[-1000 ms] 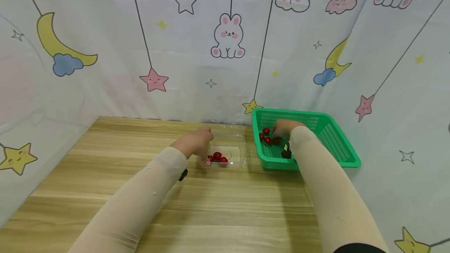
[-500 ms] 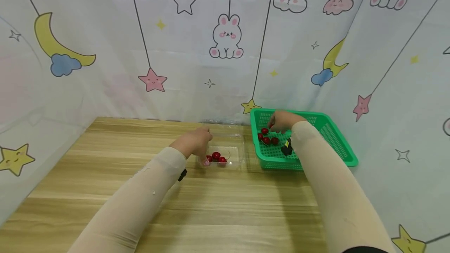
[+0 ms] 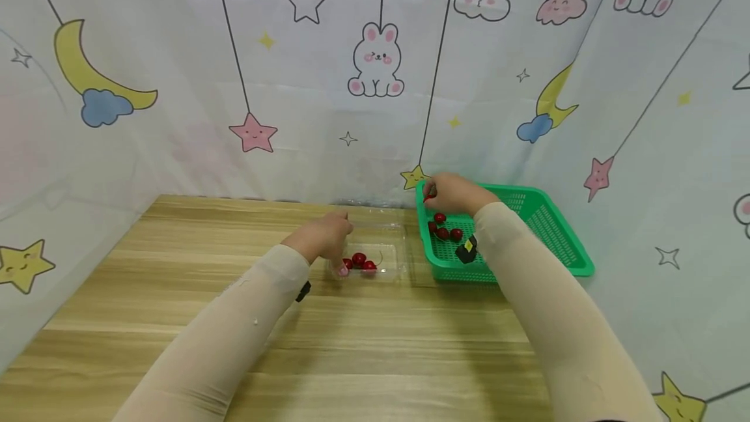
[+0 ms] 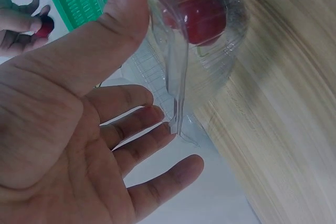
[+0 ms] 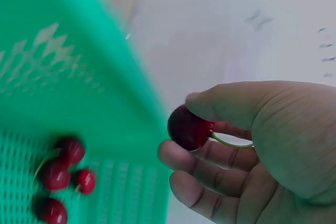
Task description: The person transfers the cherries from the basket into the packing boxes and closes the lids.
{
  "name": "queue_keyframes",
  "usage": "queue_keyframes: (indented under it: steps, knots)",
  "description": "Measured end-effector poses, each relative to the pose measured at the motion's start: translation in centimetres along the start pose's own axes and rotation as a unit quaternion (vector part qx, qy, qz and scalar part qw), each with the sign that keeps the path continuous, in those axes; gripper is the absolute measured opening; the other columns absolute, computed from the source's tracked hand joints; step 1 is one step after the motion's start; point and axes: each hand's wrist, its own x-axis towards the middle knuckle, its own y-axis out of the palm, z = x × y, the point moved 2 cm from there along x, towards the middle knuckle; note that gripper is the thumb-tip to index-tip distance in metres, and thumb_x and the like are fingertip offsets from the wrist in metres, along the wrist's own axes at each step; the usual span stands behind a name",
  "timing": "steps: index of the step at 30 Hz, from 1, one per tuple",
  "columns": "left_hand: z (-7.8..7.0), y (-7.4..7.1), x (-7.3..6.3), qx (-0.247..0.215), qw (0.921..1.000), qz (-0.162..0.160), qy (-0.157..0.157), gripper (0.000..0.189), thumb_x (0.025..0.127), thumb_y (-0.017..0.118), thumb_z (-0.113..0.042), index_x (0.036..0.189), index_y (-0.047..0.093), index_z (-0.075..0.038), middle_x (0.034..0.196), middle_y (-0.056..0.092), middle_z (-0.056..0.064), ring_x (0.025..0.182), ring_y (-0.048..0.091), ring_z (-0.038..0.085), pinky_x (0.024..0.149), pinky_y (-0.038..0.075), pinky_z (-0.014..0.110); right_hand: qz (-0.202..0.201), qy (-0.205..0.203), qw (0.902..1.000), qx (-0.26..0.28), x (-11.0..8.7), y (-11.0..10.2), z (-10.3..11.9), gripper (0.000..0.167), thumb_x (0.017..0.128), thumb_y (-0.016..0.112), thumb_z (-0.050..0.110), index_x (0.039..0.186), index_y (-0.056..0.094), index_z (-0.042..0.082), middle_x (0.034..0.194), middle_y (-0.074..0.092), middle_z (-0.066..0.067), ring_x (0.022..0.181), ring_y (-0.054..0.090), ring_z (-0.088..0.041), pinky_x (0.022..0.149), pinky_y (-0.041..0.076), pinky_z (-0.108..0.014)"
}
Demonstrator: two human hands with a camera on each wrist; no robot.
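Fingers (image 5: 176, 155) and thumb of the right hand (image 3: 456, 194) pinched one dark red cherry (image 5: 189, 129), its single green stem pointing back toward the palm. The other fingers of that hand were loosely bent. Four more cherries (image 5: 54, 174) lay bunched on the floor at the left end of one green basket (image 3: 562, 239), which stood at the far right of the wooden table (image 3: 363, 344). The right hand was poised over the basket's far left corner, turned leftward at the wrist, with the forearm reaching in from the near right in a cream sleeve (image 3: 545, 298). One black device (image 3: 467, 249) with a yellow mark sat under that wrist.

Just left of the basket, the left hand (image 3: 321, 237) held the left side of one clear plastic container (image 3: 389, 254). Its thumb lay at the near left corner; its four fingers were spread and slightly bent, with fingertips touching the plastic edge. Three cherries (image 3: 359, 258) could be counted in the container, grouped toward its near left, and one thin stem curved up to their right. Eight cherries showed in all. The left forearm, also sleeved in cream, slanted in from the near left.
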Motion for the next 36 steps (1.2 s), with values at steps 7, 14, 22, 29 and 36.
queue_keyframes:
  steps: [7,14,22,29,36]
  knots:
    - [0.0,-0.1,-0.1,-0.007,1.0000,0.000,0.002,0.105,0.083,0.106,-0.032,0.168,0.054,-0.001,0.178,0.041,0.020,0.165,0.045,0.041,0.130,0.049,0.057,-0.002,-0.037,0.9993,-0.006,-0.8,0.3,4.1,0.024,0.114,0.071,0.024,0.131,0.078,0.009,0.134,0.079,-0.013,0.126,0.074,-0.032,0.109,0.063,-0.051]
    - [0.1,-0.1,-0.2,-0.008,0.9999,-0.005,0.004,0.105,0.082,0.106,-0.033,0.168,0.054,-0.001,0.176,0.043,0.021,0.164,0.047,0.041,0.130,0.049,0.056,0.035,-0.076,0.9963,-0.018,-0.7,2.7,6.9,0.018,0.112,0.074,0.019,0.125,0.081,0.009,0.125,0.081,-0.009,0.116,0.077,-0.026,0.101,0.067,-0.044]
    - [0.0,-0.2,-0.2,0.012,0.9999,0.001,0.004,0.107,0.081,0.106,-0.040,0.168,0.055,-0.003,0.177,0.042,0.021,0.163,0.047,0.041,0.129,0.050,0.058,0.061,-0.121,0.9861,-0.097,-0.1,6.2,9.3,0.007,0.108,0.080,0.015,0.109,0.084,0.010,0.108,0.082,-0.005,0.090,0.072,-0.017,0.087,0.066,-0.038]
    - [-0.2,-0.2,-0.3,0.026,0.9996,0.002,0.010,0.106,0.082,0.105,-0.041,0.167,0.055,-0.002,0.177,0.042,0.022,0.162,0.049,0.040,0.128,0.052,0.054,0.091,-0.126,0.9816,-0.110,0.6,8.8,10.2,0.007,0.101,0.086,0.012,0.094,0.086,0.011,0.090,0.078,0.000,0.077,0.064,-0.013,0.082,0.064,-0.036]
    - [-0.3,-0.4,-0.6,0.019,0.9998,0.006,0.006,0.105,0.084,0.104,-0.039,0.169,0.053,-0.003,0.182,0.037,0.021,0.166,0.044,0.041,0.128,0.052,0.055,0.118,-0.085,0.9851,-0.092,1.7,10.4,10.2,0.034,0.098,0.088,0.010,0.071,0.069,0.016,0.065,0.055,0.005,0.064,0.046,-0.012,0.064,0.044,-0.030]
